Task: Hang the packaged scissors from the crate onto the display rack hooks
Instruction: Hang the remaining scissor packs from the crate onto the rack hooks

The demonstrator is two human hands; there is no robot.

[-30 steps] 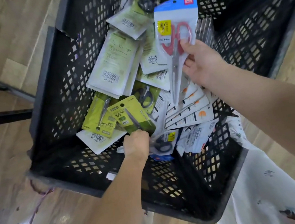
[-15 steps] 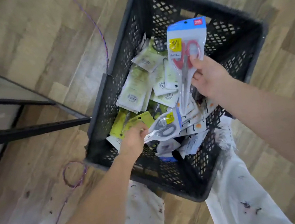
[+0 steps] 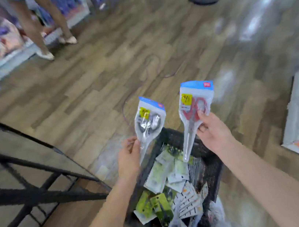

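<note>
- Nearest us sits the black crate (image 3: 207, 164), with a loose heap of packaged scissors (image 3: 164, 171) in it; it lies just below our arms, so each pick is a short reach down.
- Our left hand (image 3: 129, 154) pinches the narrow lower end of a dark-handled scissors pack (image 3: 148, 121), which leaves the blue header at the top free for a hook.
- Our right hand (image 3: 212, 133), to the right, grips the red-handled scissors pack (image 3: 192, 111) at mid-body, thumb on its front, and holds it upright.
- Both packs are raised above the crate's far rim, a little apart from each other.
- A dark metal frame (image 3: 38, 179) stands at the left; we see no hooks on it.
- Beyond lies the wood floor (image 3: 99, 62), with someone's legs (image 3: 36, 27) far left.
</note>
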